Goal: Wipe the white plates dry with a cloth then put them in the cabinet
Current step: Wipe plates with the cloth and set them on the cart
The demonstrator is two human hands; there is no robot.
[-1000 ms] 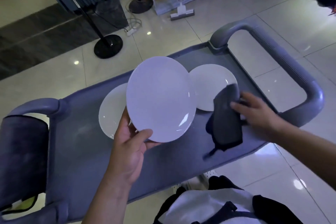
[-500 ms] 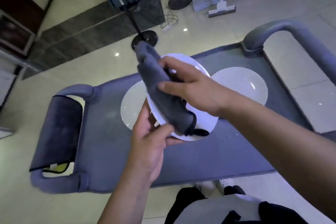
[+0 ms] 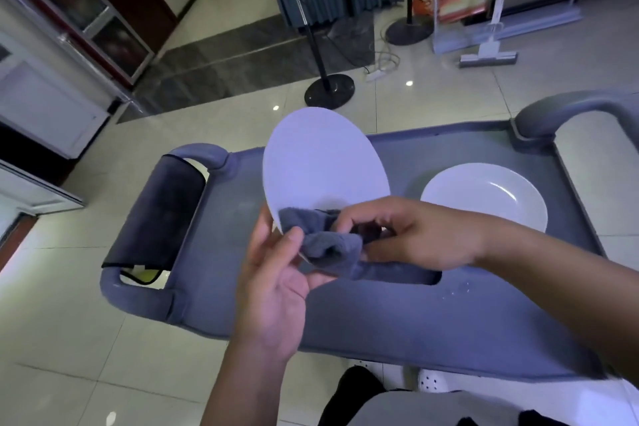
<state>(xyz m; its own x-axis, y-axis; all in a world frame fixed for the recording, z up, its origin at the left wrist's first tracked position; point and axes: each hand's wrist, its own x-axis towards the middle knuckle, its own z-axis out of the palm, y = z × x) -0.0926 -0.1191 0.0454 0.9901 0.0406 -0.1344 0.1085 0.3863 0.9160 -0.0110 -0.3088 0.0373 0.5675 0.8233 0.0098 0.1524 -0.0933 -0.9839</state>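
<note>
Held plate (image 3: 321,162): white, tilted up on edge above the grey cart (image 3: 397,318), face toward the camera. It appears as an oval; long axis runs from upper left to lower right, top rim pointing away toward the floor fan base (image 3: 329,90).

Left hand (image 3: 273,284): grips the plate's lower rim, thumb curled over the front edge, fingers behind the plate and out of sight.

Right hand (image 3: 411,235): fingers curled, pinching a bunched grey cloth (image 3: 328,245) against the plate's lower face. The cloth wraps over the bottom rim, so that rim is hidden; one end trails right under the hand.

Second plate (image 3: 484,197): lies flat on the cart, right of the held one; its near edge is covered by the right wrist.

The held plate and both hands cover the cart surface behind them. Cart's right handle (image 3: 567,114) is cut off by the frame edge. A dark pad wraps the left handle (image 3: 162,214).
</note>
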